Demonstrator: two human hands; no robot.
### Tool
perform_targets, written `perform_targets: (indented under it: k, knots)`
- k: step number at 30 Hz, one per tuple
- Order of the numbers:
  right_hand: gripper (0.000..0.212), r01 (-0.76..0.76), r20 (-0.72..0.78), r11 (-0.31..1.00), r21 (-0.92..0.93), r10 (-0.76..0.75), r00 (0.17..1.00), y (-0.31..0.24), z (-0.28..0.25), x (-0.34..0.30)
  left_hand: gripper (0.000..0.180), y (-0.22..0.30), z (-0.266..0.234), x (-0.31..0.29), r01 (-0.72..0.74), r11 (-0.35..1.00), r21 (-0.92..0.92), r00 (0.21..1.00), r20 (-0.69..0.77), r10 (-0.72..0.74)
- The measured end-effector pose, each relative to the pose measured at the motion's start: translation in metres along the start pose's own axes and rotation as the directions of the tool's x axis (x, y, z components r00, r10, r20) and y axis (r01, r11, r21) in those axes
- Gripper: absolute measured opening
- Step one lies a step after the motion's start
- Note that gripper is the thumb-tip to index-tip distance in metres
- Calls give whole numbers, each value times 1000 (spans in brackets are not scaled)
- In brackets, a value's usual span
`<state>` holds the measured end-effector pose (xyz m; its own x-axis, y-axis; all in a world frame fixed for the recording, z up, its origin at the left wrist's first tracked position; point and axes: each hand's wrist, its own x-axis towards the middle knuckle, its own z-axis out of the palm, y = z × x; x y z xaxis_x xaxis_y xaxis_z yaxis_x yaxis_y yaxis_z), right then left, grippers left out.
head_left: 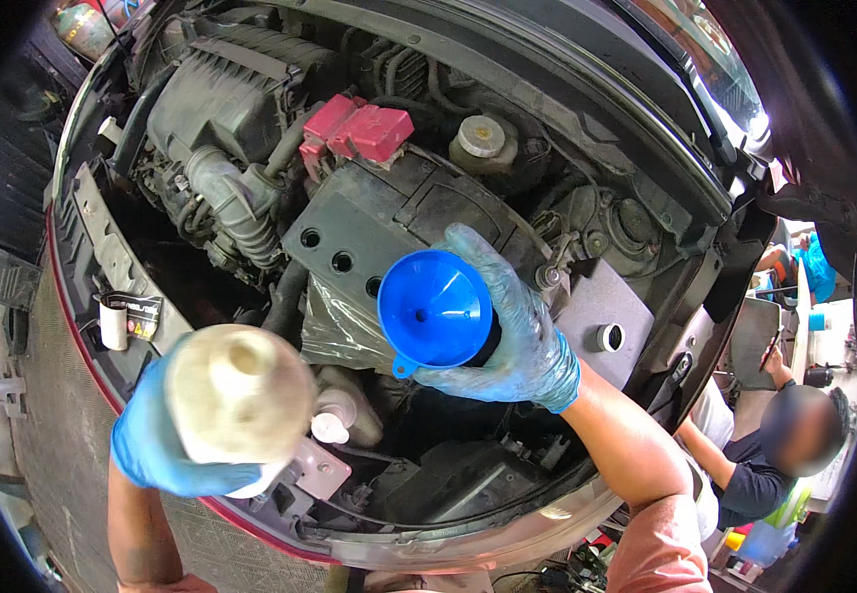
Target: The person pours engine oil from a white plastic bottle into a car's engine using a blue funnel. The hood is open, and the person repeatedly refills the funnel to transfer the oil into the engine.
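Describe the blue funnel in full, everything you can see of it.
The blue funnel is bright and glossy and looks like plastic. It has a wide round mouth, sides narrowing to a dark hole, and a small pierced tab at the rim's lower left. The mouth faces up toward the camera; no liquid shows inside, and the spout is hidden. The gloved right hand grips it from its right side, over the engine bay.
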<state>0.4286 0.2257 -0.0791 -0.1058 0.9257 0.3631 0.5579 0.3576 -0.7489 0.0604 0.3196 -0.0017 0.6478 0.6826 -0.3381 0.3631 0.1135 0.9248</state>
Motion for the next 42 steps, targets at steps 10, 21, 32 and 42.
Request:
perform_targets:
  k: [10,21,32,42]
  knots:
    - [109,146,-15,988,-46,-146,989,4,9,3,73,56,24,84,-12,971,239,865,490,-109]
    - [115,143,7,989,-22,-143,990,4,9,1,77,61,20,93,26,933,360,819,527,-226]
    - [115,159,-5,987,-26,-160,987,4,10,1,79,62,13,93,99,924,369,790,535,-298]
    - [115,176,-26,984,-22,-177,984,4,10,3,80,63,14,90,27,917,398,813,525,-251]
